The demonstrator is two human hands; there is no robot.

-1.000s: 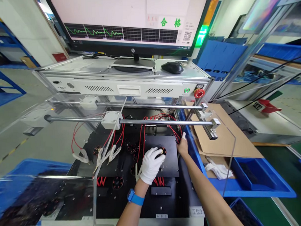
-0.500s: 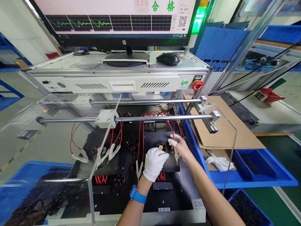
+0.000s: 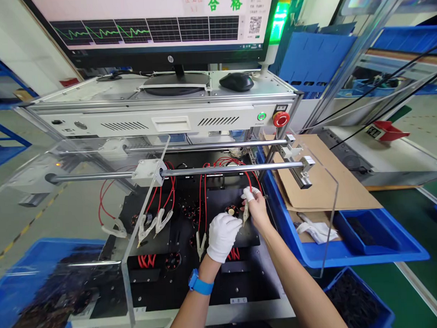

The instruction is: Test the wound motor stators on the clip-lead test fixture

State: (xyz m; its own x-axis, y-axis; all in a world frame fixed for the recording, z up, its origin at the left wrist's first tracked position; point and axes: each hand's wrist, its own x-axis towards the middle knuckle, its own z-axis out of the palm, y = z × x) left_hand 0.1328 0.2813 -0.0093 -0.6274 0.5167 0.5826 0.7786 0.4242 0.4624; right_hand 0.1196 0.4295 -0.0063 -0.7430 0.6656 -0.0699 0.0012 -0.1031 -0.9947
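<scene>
My left hand [image 3: 222,235], in a white glove, rests curled on the black fixture plate [image 3: 255,237] just below a small round motor stator [image 3: 232,211] with a yellow centre. My right hand [image 3: 256,206], bare with white finger cots, pinches a white alligator clip [image 3: 245,214] on a red wire, held right beside the stator. More red-wired clips [image 3: 153,222] hang at the left of the black test bed, and other small stators [image 3: 171,262] sit in it.
Two steel rails [image 3: 218,169] with a clear acrylic guard [image 3: 148,204] cross above the bed. Behind stand a white tester box with a red stop button [image 3: 280,119], a monitor [image 3: 156,22] and a mouse [image 3: 236,81]. Blue bins [image 3: 365,254] and cardboard [image 3: 326,179] lie to the right.
My right hand came in from the plate's right edge, took up a white clip and brought it beside the stator. My left hand slid down off the stator, uncovering it.
</scene>
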